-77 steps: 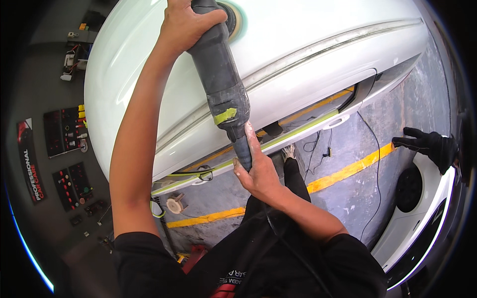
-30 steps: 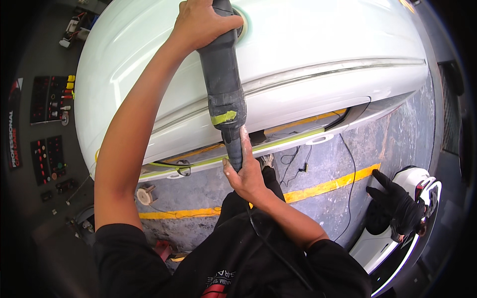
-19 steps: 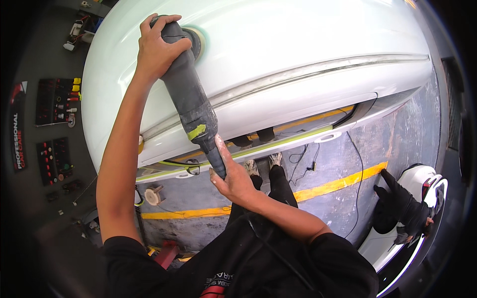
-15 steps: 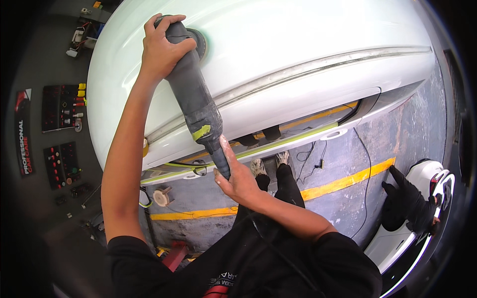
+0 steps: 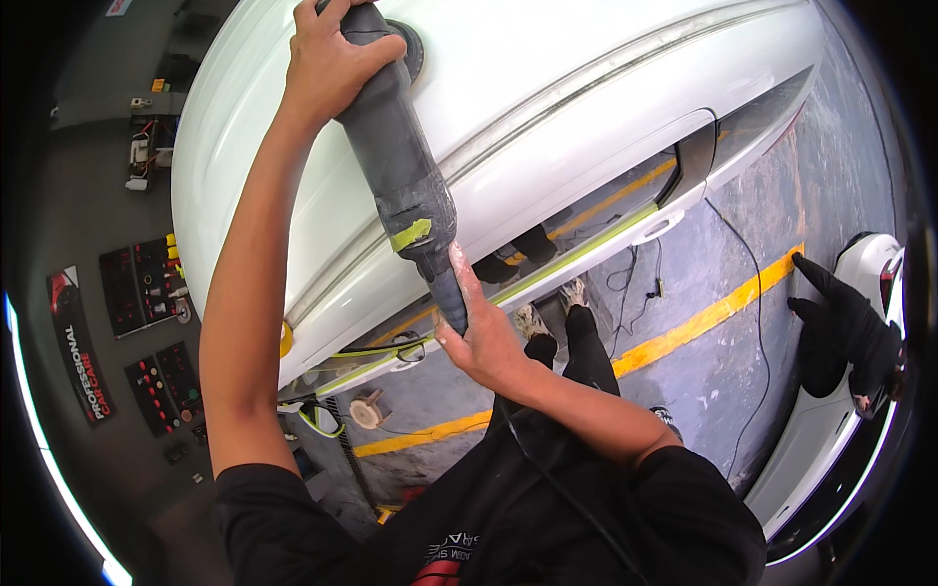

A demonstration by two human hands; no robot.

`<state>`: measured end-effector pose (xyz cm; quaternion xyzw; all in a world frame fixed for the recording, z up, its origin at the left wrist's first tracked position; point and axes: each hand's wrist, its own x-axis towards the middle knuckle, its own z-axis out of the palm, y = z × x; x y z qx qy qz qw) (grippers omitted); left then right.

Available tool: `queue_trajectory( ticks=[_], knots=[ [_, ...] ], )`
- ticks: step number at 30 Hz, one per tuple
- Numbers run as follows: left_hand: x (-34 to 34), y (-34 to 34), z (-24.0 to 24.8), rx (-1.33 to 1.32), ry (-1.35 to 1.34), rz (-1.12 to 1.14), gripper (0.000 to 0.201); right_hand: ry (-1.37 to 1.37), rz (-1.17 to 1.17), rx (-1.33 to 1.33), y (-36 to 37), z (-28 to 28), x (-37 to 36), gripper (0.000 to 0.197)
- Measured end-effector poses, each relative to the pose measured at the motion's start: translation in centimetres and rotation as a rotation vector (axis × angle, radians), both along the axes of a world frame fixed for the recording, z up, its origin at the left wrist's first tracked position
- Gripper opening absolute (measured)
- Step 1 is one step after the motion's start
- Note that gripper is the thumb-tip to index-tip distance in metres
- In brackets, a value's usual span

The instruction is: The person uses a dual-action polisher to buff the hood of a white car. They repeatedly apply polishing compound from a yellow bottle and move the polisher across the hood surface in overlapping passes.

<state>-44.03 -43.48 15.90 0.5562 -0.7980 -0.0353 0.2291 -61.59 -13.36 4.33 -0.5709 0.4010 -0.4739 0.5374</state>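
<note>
Both my hands are on a dark grey rotary polisher (image 5: 396,146) with a strip of green tape near its handle end. My left hand (image 5: 332,63) wraps around the head end, its thumb over the near side. Lower down, my right hand (image 5: 486,337) grips the narrow tail, where a black cord (image 5: 547,474) runs back across my body. The round pad (image 5: 410,51) shows partly beside the head, against the white car roof (image 5: 528,59); the rest of it is hidden.
A trim strip (image 5: 586,73) runs along the roof edge, with green masking tape (image 5: 557,264) below the windows. A round stool (image 5: 366,410) stands on the floor. Cables (image 5: 762,322) cross the floor. A person in black (image 5: 850,327) bends by another white car at right. Tool boards (image 5: 147,283) hang at left.
The view has shifted, so the polisher's head and my left hand now sit nearer the top edge. Both hands keep their hold, and the pad stays at the roof.
</note>
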Motion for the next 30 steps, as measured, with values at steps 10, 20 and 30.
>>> queue_trajectory(
  ticks=[10,20,30],
  knots=[
    [1.8,0.8,0.5,0.000,-0.031,0.037,0.067,0.016,0.076,0.041,0.5,0.4,0.6,0.101],
    [11.2,10.9,1.8,0.230,0.110,0.479,0.062,0.012,0.467,0.241,1.9,5.1,-0.2,0.087],
    [4.8,14.4,-0.7,0.101,0.414,0.500,0.057,0.217,0.336,0.177,4.3,8.7,-8.3,0.073]
  ],
)
